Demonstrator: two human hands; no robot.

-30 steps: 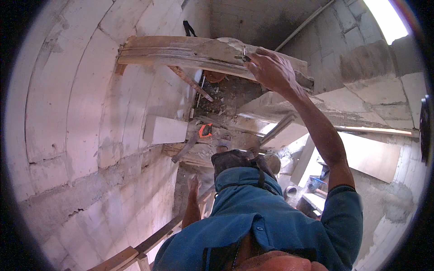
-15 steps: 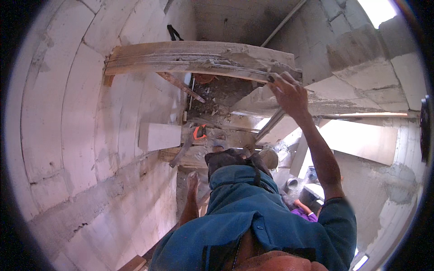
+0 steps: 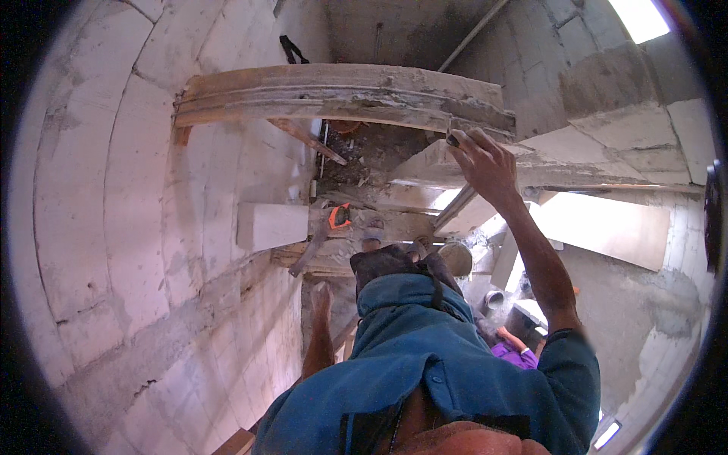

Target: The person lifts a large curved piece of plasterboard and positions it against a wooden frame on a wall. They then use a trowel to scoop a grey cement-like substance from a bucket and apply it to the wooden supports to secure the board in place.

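Observation:
My right hand is raised at the right end of a rough wooden beam. Its fingers are curled around a small dark object, of which only a black end shows; its kind cannot be made out. Grey mortar and dust streak the beam's long ledges. Low at my side hangs my left hand, away from the beam, close to the block wall. It is too blurred to show how its fingers lie. Ahead of that hand, a handsaw with an orange handle rests on the planks.
A pale block juts from the left wall. Below the beam, a slanting wooden prop stands above a rubble-strewn floor. A bucket sits beside my legs. Lower right, another person's purple sleeve shows.
My right hand has come slightly down and off the beam's face. Some loose grey material on the beam's right part looks wiped away. My left hand has shifted a little.

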